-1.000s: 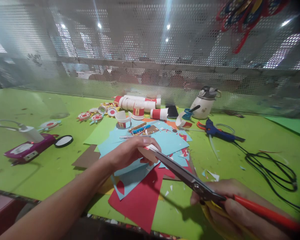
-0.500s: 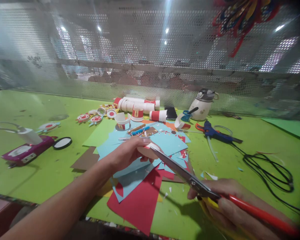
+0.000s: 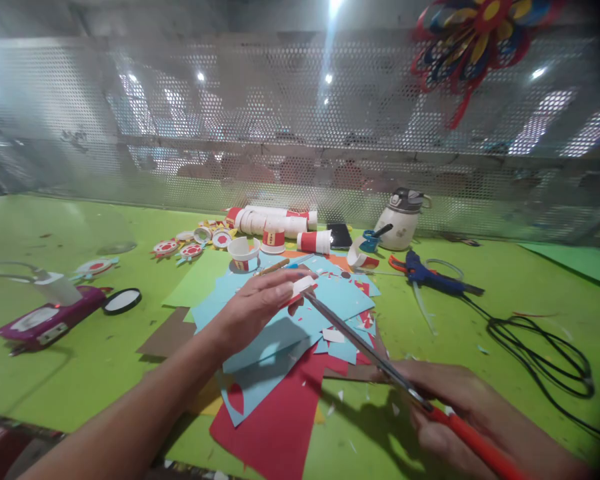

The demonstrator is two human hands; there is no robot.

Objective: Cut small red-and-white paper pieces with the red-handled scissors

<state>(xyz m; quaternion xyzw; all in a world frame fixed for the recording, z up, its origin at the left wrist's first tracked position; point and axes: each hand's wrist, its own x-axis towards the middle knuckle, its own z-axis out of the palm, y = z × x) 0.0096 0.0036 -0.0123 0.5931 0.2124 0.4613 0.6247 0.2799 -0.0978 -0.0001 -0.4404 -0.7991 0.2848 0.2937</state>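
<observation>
Scissors (image 3: 375, 357) blades at paper piece (image 3: 300, 288) edge

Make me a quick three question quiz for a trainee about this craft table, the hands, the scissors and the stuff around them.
1. True or false: the left hand pinches a small red and white piece at the tip of the scissors.
2. Which hand grips the scissors' red handle? A) left B) right C) neither
3. Fill in: the blue glue gun lies on the green table to the ____ of the paper pile.

Key
1. True.
2. B: the right hand holds it.
3. Right.
</observation>
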